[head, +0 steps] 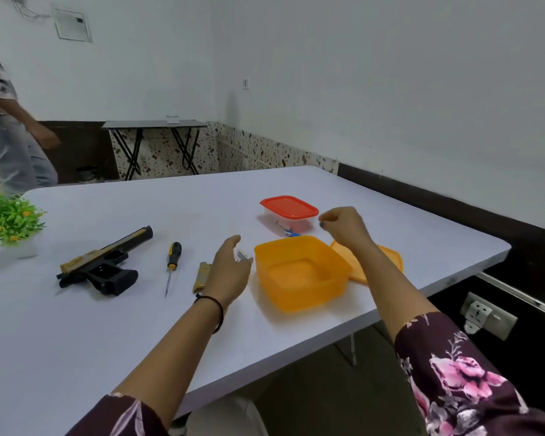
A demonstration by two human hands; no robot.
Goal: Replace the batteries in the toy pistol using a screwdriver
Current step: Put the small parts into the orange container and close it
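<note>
Black toy pistol [107, 262], gold-topped; lying sideways.

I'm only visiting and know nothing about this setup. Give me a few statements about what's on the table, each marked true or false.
1. The orange container has its lid on. False: it is open, and its lid lies on the table beside it.
2. The screwdriver lies between the toy pistol and the left hand. True.
3. The right hand grips the screwdriver. False: the screwdriver lies untouched, and the right hand is raised near the red-lidded box.
4. The red-lidded box is closed. True.
</note>
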